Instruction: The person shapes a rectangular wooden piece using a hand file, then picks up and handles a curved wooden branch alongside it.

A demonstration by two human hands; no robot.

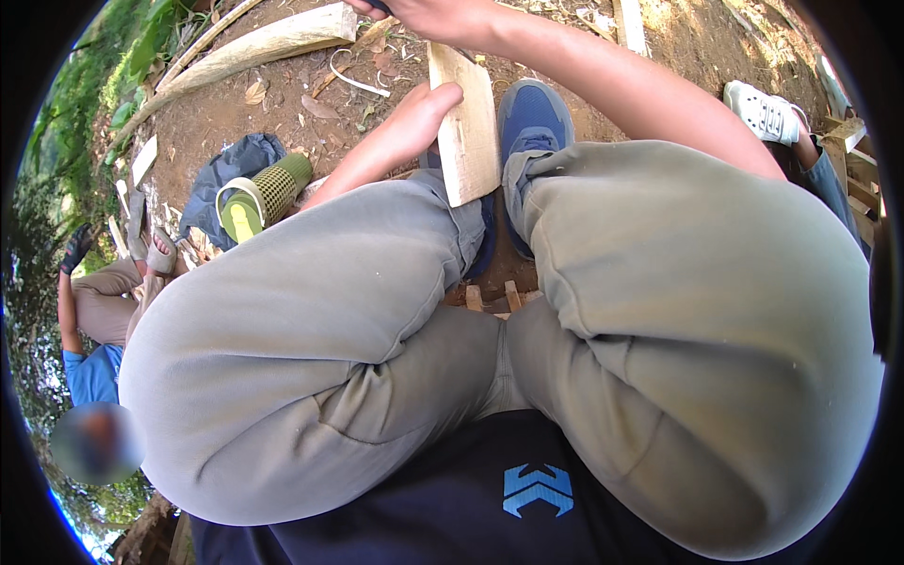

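Observation:
A flat, pale wooden board [471,132] stands tilted between my shins, close to my blue shoe [534,118]. My left hand [435,102] reaches round the outside of my left knee and is closed on the board's left edge, its thumb lying against the wood. Beyond the board's far end, my right hand [424,14] stretches across at the top rim of the picture. It is closed round a dark handle [375,5], and the rest of that tool is cut off by the frame. The lower part of the left hand's fingers is hidden behind the board.
To my left lie an olive-green clog [268,193] and a dark plastic bag [221,179]. A long peeled piece of wood [273,42] rests at the far left. Another person [99,301] sits at the left rim; a white clog [758,111] on someone's foot shows at the right.

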